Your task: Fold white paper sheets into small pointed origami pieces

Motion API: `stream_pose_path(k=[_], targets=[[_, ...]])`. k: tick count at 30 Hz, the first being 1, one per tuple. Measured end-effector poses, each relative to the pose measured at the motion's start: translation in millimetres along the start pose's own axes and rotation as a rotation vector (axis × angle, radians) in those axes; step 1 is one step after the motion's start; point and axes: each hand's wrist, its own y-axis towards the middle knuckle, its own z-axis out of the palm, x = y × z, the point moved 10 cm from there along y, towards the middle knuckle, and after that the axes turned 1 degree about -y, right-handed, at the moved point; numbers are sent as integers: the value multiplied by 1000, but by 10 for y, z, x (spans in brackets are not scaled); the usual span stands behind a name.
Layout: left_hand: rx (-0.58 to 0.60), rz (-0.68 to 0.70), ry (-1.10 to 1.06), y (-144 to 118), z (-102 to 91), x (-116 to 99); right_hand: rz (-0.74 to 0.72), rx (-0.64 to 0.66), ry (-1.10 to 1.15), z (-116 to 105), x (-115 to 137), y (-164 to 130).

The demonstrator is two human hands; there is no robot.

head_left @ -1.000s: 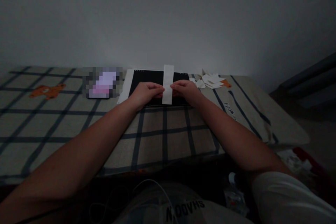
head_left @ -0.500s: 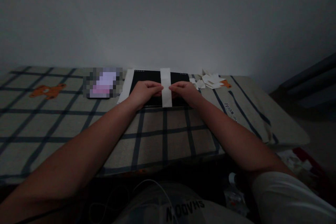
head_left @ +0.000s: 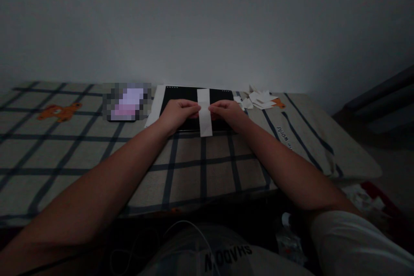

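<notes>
A narrow white paper strip is held upright in the view, its long sides running away from me. My left hand pinches its left edge between thumb and fingers. On the opposite edge, my right hand is closed in a similar pinch. Beneath both hands lies a flat black board or folder with small white marks at its far corners. White sheets stick out from under its left side. The strip's near end reaches past the board's front edge.
Left of the board, a phone lies on the checked tablecloth, its screen blurred. Several small white paper pieces are heaped on the right. A plain wall stands behind. Below the table at right is a clear plastic bottle.
The paper strip has shifted slightly toward me between my fingers; its far end sits lower and its near end extends further past the board. Both hands stay in place.
</notes>
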Motion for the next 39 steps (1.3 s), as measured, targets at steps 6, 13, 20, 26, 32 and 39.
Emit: stream_pose_path(k=[6, 13, 20, 26, 32, 39], targets=[[85, -18, -11, -41, 97, -6, -30, -29, 39, -46, 24, -2], [20, -3, 7, -32, 37, -15, -25, -62, -101, -72, 28, -9], [64, 7, -6, 12, 30, -10, 7, -57, 30, -30, 10, -13], [11, -3, 31, 0, 10, 20, -67, -63, -25, -66, 33, 10], [0, 15, 57, -12, -17, -37, -6, -31, 6, -14, -26, 8], [18, -10, 59, -23, 22, -25, -31, -66, -33, -58, 27, 8]])
